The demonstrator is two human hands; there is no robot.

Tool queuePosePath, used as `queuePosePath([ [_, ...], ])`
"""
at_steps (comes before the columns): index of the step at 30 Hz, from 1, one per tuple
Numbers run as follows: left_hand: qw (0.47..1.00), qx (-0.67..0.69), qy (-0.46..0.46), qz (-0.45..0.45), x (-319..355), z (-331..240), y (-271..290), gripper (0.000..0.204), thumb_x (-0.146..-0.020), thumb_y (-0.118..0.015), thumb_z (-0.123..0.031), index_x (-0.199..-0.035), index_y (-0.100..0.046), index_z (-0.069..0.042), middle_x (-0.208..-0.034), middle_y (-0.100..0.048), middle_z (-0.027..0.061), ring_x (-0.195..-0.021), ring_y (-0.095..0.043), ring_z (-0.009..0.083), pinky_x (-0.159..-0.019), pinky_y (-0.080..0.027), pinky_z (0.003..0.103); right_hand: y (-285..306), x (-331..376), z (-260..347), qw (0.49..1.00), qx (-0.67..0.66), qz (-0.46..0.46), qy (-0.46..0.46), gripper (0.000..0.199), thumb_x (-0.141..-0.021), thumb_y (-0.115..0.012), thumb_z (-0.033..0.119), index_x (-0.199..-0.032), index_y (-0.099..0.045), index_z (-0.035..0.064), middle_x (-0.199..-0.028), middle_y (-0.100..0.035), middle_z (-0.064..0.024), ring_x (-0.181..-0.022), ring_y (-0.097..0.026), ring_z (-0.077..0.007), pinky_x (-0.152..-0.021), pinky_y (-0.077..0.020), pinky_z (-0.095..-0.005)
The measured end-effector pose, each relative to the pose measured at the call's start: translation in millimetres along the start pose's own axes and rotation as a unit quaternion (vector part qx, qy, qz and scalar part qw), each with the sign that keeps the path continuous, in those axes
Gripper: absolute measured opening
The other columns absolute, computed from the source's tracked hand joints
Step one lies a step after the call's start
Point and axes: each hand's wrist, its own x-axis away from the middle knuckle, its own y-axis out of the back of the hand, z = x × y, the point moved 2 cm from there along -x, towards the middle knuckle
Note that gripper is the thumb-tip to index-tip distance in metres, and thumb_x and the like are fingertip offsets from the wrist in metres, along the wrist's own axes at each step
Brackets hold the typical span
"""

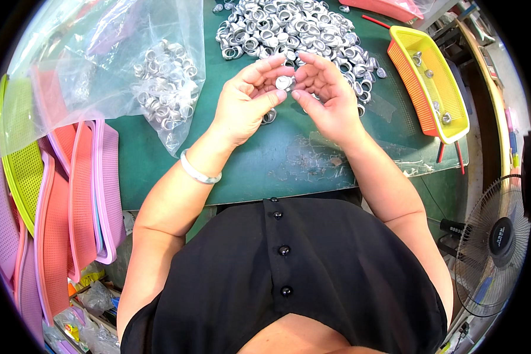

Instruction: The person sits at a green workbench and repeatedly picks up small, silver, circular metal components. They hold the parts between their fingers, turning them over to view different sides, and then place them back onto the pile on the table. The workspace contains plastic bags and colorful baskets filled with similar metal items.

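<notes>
My left hand [255, 94] pinches a small silver ring-shaped piece [285, 82] between thumb and fingers, above the near edge of a heap. Close beside it, my right hand [325, 94] has loosely curled fingers, with its thumb apart from them and its fingertips next to the piece. I see nothing held in the right hand alone. The heap of silver ring-shaped pieces [289, 29] spreads behind both hands on a green table [248, 168]. One loose ring piece [269, 116] lies under my left hand.
A clear plastic bag [118, 65] holding silver pieces [166, 88] lies on the left. Pink, purple and green perforated baskets [56, 236] stack beside the table. At right, a yellow-and-orange basket [425, 82] contains several silver pieces. A fan [492, 242] stands at the lower right.
</notes>
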Motion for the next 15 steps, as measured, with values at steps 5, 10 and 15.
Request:
queuePosePath([
  [5,0.996,-0.069,-0.051,0.012,1.2,1.9,-1.6,0.058,-0.078,-0.058,0.006,-0.132,-0.036,-0.003,-0.113,-0.054,0.0106,-0.095,-0.052,0.0125,-0.083,-0.044,0.026,1.3,-1.2,1.8,0.993,-0.086,0.009,-0.075,0.05,-0.079,-0.056,-0.007,-0.125,-0.039,0.0021,-0.095,-0.054,-0.0063,-0.085,-0.055,-0.011,-0.078,-0.046,-0.0235],
  [10,0.984,-0.135,-0.114,0.017,1.5,0.6,-2.9,0.068,-0.077,-0.058,0.007,-0.136,-0.027,-0.004,-0.114,-0.049,0.011,-0.09,-0.05,0.0127,-0.081,-0.043,0.026,1.4,-1.5,0.1,0.989,-0.121,0.019,-0.087,0.049,-0.079,-0.057,-0.006,-0.125,-0.039,0.0022,-0.097,-0.054,-0.0068,-0.087,-0.055,-0.0115,-0.08,-0.0457,-0.0239],
  [15,0.974,-0.174,-0.142,0.027,2.5,1.6,-2.6,0.068,-0.077,-0.058,0.008,-0.136,-0.026,-0.003,-0.114,-0.046,0.0118,-0.09,-0.05,0.0136,-0.081,-0.043,0.026,1.3,-1.4,0.0,0.988,-0.129,0.026,-0.08,0.048,-0.079,-0.057,-0.006,-0.124,-0.04,0.0025,-0.098,-0.055,-0.0066,-0.088,-0.055,-0.0116,-0.08,-0.0461,-0.0242],
])
